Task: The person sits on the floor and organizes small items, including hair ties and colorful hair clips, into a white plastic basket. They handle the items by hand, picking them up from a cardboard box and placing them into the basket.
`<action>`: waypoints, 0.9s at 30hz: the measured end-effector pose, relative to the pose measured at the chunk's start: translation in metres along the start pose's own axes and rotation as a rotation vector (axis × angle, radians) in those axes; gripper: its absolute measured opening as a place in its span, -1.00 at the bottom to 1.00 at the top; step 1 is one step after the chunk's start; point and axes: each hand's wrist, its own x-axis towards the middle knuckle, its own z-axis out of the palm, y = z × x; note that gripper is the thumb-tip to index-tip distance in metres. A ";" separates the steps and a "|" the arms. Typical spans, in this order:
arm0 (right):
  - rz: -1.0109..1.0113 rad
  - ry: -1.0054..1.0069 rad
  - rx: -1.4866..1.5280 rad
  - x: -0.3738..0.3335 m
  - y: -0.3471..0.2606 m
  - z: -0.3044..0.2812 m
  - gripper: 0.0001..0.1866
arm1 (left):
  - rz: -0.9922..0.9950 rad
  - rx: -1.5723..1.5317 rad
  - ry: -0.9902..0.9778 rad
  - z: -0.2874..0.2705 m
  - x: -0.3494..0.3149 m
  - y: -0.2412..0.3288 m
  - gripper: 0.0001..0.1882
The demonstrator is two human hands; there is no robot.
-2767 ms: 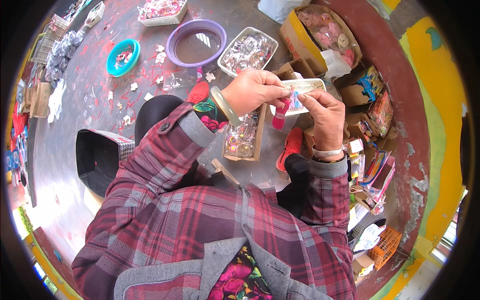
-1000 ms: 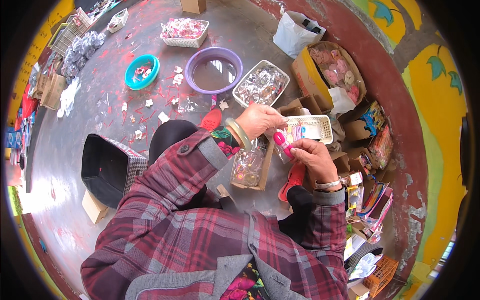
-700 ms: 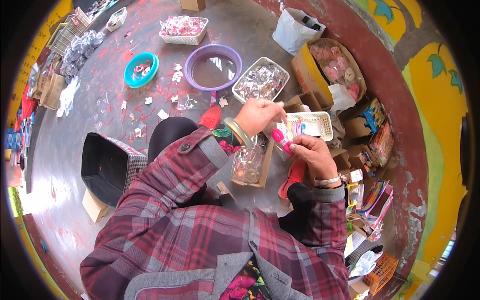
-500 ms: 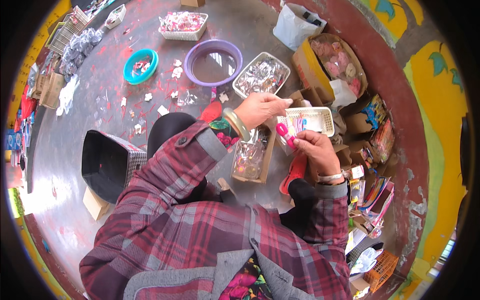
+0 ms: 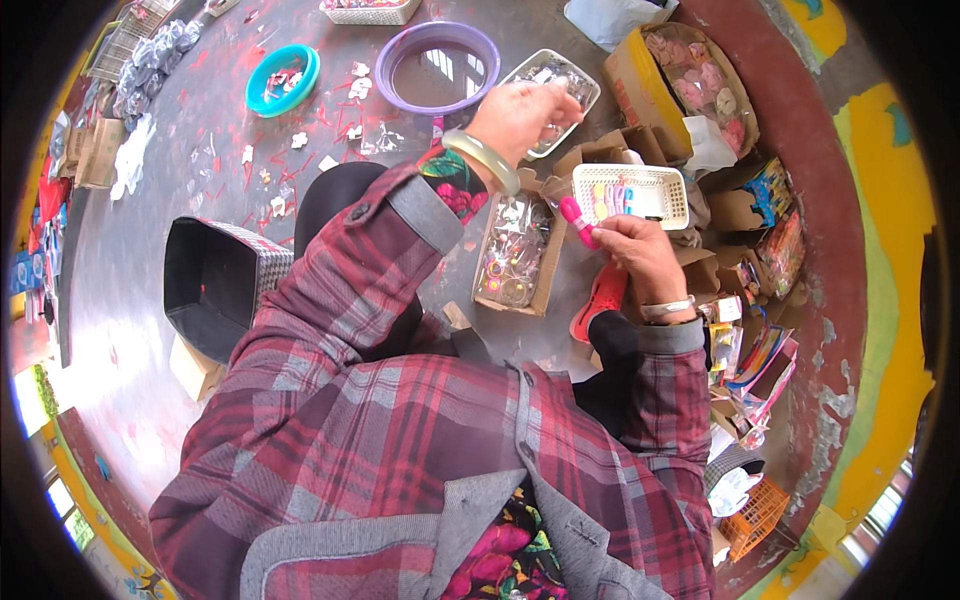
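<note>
My right hand (image 5: 645, 250) pinches one end of a small bright pink looped item (image 5: 574, 215), narrow in its middle; its exact kind is unclear. My left hand (image 5: 520, 118), with a pale bangle at the wrist, is over a white basket (image 5: 590, 105) of shiny clear packets. Its fingers are curled together, and whatever is between them is too small to make out. Behind the pink item stands a cream basket (image 5: 665, 178) holding several pastel pieces. Between my knees a cardboard box (image 5: 545, 262) holds clear plastic packets.
A purple basin (image 5: 388, 75) of water and a teal bowl (image 5: 312, 70) sit farther off. Small white pieces lie scattered on the dark surface. At left is a black-lined bin (image 5: 205, 285). Cartons, including a large one (image 5: 635, 85) of pink items, crowd the right side.
My left hand has moved away from near the pink item, up to the basket of clear packets. My right hand still holds the pink item. The whole view has shifted.
</note>
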 end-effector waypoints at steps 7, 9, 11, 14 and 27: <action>0.316 -0.135 -0.133 0.034 0.072 0.059 -0.83 | -0.039 -0.040 -0.004 -0.001 -0.004 0.010 -0.60; 0.377 -0.163 -0.067 0.044 0.098 0.072 -0.84 | -0.039 -0.034 -0.017 0.000 -0.005 0.010 -0.60; 0.423 -0.164 0.008 0.050 0.115 0.085 -0.82 | -0.080 -0.042 -0.008 0.000 -0.005 0.012 -0.61; 0.606 -0.137 0.047 0.055 0.126 0.099 -0.78 | -0.092 -0.045 -0.023 -0.001 -0.006 0.012 -0.61; 0.252 -0.164 -0.391 0.067 0.074 0.052 -0.74 | -0.009 -0.159 0.066 -0.005 -0.003 0.012 -0.69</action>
